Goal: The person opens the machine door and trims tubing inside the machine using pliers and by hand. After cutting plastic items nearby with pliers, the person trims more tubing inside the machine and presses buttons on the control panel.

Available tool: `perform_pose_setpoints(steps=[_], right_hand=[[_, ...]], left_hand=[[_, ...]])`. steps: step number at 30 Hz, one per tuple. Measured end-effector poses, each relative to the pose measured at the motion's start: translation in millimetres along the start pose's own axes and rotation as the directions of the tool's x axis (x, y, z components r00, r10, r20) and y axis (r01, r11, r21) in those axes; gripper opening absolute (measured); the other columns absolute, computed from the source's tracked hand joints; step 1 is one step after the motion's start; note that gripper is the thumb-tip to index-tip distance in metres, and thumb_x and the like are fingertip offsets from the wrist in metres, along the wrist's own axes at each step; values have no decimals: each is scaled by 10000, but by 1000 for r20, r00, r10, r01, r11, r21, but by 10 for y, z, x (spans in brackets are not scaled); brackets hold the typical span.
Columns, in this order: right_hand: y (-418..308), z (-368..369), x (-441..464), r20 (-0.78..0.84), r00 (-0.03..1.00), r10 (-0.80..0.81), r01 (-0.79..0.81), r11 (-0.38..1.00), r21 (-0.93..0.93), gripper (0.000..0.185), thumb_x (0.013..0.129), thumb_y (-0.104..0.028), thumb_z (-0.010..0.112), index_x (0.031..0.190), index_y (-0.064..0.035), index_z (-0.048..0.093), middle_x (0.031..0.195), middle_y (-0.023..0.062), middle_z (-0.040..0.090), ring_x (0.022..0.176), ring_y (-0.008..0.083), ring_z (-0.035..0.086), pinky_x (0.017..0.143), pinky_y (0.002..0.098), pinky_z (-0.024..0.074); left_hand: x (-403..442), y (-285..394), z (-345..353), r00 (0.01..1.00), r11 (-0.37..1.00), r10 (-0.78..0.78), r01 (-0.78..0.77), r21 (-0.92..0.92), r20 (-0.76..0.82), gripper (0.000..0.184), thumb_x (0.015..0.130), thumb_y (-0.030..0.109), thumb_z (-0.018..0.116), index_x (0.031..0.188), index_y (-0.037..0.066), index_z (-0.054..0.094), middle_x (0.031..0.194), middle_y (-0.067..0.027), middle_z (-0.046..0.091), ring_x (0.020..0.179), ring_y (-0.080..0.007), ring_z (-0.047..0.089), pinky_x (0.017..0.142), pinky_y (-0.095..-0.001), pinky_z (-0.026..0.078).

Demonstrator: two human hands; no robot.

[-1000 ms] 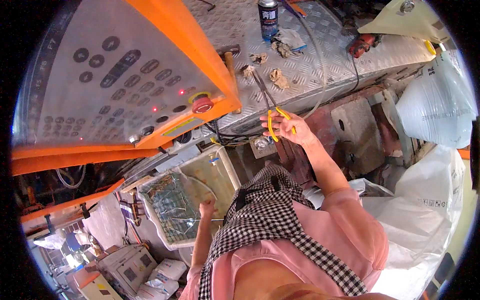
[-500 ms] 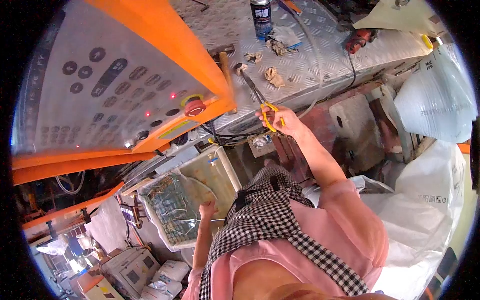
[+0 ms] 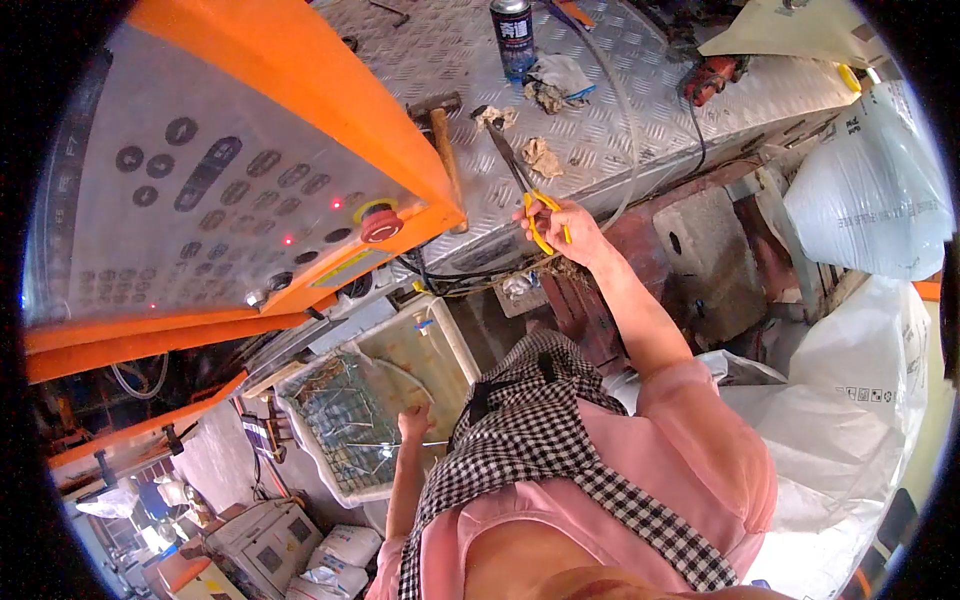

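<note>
My right hand [image 3: 562, 232] is closed around the yellow handles of long-nose pliers [image 3: 510, 160]. Their long dark jaws point up and left over the metal tread-plate surface. The jaw tips meet a crumpled, stained wad [image 3: 497, 118]; whether they pinch it I cannot tell. Another crumpled wad [image 3: 541, 157] lies just right of the jaws. Left of them is a hammer [image 3: 445, 160] with a wooden handle. Low down, my left hand [image 3: 414, 422] is over a pale plastic bin [image 3: 455, 335], fingers curled. What it holds, if anything, is hidden.
An orange-framed control panel [image 3: 240, 180] with a red stop button [image 3: 381, 225] fills the left. On the tread plate [image 3: 440, 60] stand a spray can [image 3: 513, 40] and a red power tool [image 3: 712, 80]. A hose [image 3: 622, 95] crosses it. White plastic sacks [image 3: 840, 420] are at right.
The plier tips have moved away from me, across the plate, to the upper crumpled wad. A small piece at the tips now sits against that wad. My left hand has barely moved.
</note>
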State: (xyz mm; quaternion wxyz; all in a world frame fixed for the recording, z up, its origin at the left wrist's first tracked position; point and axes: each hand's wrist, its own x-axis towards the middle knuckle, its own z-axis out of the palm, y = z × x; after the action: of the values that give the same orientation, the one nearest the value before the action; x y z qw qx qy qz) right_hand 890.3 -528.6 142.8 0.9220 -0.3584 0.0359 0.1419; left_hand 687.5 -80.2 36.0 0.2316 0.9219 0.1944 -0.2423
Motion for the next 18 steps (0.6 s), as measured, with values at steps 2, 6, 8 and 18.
perform_pose_setpoints(steps=[2,6,8,18], right_hand=[[12,-56,45,39,999,-34,33,999,22,365,545,71,377,875,47,530,1042,228,532,869,252,532,779,330,443],[58,-122,107,24,1000,-1,-3,980,201,385,551,64,394,908,50,537,1072,243,520,945,280,526,820,366,438],[51,-113,96,3,999,44,-43,968,249,401,556,45,410,935,56,540,1091,251,510,997,300,517,871,405,423],[-7,-68,177,17,997,81,-83,969,234,434,553,47,408,972,57,519,1086,266,498,1012,319,515,860,417,444]], left_hand=[[-76,159,-45,996,978,-94,92,-188,0,414,778,374,574,700,-30,625,522,-135,567,497,-208,607,480,-337,485],[113,-206,155,995,975,-97,97,-202,11,396,780,351,580,713,-37,625,528,-134,568,500,-200,608,453,-330,487],[102,-239,184,994,944,-112,104,-314,-7,416,783,371,566,711,-35,625,519,-127,566,490,-200,606,483,-334,489],[114,-277,149,991,980,-117,126,-152,68,440,774,396,545,709,-32,626,507,-119,570,498,-215,618,538,-325,487]])
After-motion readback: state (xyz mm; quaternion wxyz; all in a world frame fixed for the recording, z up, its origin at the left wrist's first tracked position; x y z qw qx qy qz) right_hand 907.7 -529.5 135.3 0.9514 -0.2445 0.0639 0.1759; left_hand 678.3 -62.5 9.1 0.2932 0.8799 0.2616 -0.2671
